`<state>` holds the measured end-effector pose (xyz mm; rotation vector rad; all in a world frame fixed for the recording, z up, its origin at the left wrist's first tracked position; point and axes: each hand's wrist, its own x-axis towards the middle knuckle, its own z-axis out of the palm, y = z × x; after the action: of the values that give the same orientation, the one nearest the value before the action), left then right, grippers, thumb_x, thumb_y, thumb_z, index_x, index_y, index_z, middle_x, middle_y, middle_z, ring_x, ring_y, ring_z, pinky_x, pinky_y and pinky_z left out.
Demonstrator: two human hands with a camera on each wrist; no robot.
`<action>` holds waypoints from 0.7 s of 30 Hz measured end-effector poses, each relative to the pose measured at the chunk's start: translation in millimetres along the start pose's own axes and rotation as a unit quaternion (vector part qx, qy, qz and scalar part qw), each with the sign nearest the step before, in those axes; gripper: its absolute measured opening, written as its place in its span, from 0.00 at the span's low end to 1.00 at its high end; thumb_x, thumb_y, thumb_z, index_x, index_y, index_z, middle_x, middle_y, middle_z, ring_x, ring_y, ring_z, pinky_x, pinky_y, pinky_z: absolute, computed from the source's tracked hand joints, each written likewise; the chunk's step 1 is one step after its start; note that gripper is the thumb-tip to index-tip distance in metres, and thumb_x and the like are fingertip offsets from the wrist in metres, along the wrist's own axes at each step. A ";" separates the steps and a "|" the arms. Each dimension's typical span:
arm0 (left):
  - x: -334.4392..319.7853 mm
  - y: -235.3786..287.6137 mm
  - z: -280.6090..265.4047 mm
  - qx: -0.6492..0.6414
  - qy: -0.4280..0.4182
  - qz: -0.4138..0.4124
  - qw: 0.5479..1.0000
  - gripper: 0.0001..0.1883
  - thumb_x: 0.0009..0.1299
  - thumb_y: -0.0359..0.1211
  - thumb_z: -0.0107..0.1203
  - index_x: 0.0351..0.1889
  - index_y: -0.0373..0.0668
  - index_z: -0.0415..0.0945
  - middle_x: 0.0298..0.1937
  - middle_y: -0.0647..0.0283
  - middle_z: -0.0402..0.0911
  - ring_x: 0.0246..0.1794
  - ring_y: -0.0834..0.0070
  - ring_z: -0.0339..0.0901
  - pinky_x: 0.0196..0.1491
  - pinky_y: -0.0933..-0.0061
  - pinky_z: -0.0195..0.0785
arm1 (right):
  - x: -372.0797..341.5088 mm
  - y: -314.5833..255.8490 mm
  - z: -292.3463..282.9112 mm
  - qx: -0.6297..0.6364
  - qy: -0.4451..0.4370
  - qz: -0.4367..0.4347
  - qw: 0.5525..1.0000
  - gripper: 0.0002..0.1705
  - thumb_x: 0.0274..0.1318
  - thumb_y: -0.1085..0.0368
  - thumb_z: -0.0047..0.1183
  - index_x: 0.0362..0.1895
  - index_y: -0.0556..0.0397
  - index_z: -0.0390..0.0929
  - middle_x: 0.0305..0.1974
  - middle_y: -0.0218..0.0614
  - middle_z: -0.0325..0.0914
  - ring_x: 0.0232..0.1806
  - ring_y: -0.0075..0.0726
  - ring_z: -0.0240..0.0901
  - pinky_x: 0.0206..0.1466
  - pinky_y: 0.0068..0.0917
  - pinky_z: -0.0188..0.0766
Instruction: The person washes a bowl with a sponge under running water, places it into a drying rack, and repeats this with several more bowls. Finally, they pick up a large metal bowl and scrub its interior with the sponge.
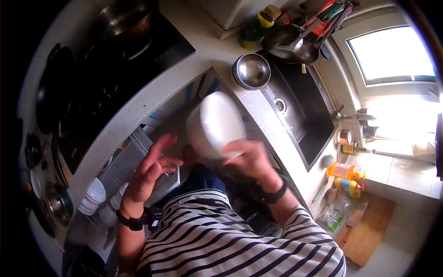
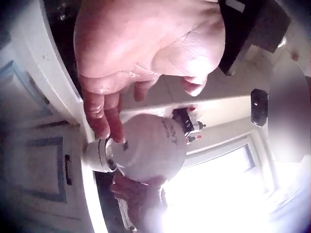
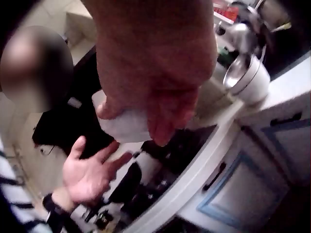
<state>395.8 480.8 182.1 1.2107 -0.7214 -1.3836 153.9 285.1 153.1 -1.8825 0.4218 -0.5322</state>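
Observation:
My right hand grips a white bowl by its near edge, the thumb and fingers on either side of the rim. The bowl is tilted in front of my body and slightly blurred. To its left, my left hand is held up with fingers spread and nothing in it. In the left wrist view the bowl shows dark lettering on its outside, beyond the left fingers. The right wrist view has the bowl partly hidden behind the right hand, with the left hand below it.
Below my left hand, a pulled-out drawer rack holds white bowls. Stacked metal bowls stand on the counter beside the sink. The black stove is at the left. Bottles and a wooden board lie at the right.

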 end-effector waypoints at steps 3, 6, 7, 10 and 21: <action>-2.3 -8.3 -2.9 0.062 0.025 -0.001 0.998 0.49 0.66 0.66 0.49 0.76 0.45 0.50 0.74 0.56 0.59 0.54 0.70 0.76 0.55 0.68 0.67 | -12.8 19.5 -64.3 0.067 0.239 0.107 0.963 0.23 0.67 0.48 0.50 0.40 0.58 0.80 0.37 0.44 0.84 0.38 0.35 0.82 0.40 0.32 0.77; -12.8 -30.6 -18.4 0.019 0.063 -0.039 0.997 0.45 0.69 0.61 0.50 0.74 0.41 0.53 0.71 0.54 0.63 0.53 0.73 0.76 0.53 0.74 0.66 | -17.4 38.8 -126.1 0.408 0.353 0.135 0.831 0.40 0.67 0.34 0.36 0.51 0.63 0.73 0.36 0.49 0.84 0.33 0.45 0.83 0.39 0.36 0.79; -14.7 -36.8 -22.5 0.026 0.073 -0.049 0.996 0.43 0.70 0.59 0.50 0.74 0.41 0.54 0.70 0.54 0.64 0.52 0.74 0.75 0.53 0.74 0.66 | -22.8 42.7 -134.5 0.446 0.335 0.128 0.820 0.41 0.65 0.33 0.36 0.51 0.62 0.73 0.36 0.49 0.84 0.32 0.45 0.82 0.39 0.37 0.79; -27.1 -48.2 -31.4 0.026 0.117 -0.077 0.990 0.35 0.73 0.49 0.50 0.73 0.42 0.56 0.67 0.57 0.68 0.51 0.76 0.75 0.51 0.75 0.66 | -31.2 53.8 -119.8 0.447 0.229 0.137 0.854 0.41 0.65 0.33 0.38 0.52 0.65 0.72 0.35 0.50 0.84 0.31 0.45 0.82 0.40 0.36 0.79; -63.6 -75.2 -13.0 0.412 0.226 0.028 0.883 0.42 0.57 0.35 0.71 0.69 0.44 0.62 0.70 0.53 0.63 0.67 0.57 0.64 0.67 0.59 0.63 | 53.0 18.8 75.2 -0.074 -0.398 0.171 0.898 0.19 0.50 0.50 0.67 0.37 0.52 0.84 0.27 0.38 0.83 0.31 0.36 0.83 0.32 0.32 0.76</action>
<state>374.7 559.9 125.8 2.0656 -1.0304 -0.6687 238.5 309.1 120.4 -1.9288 0.2306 0.5221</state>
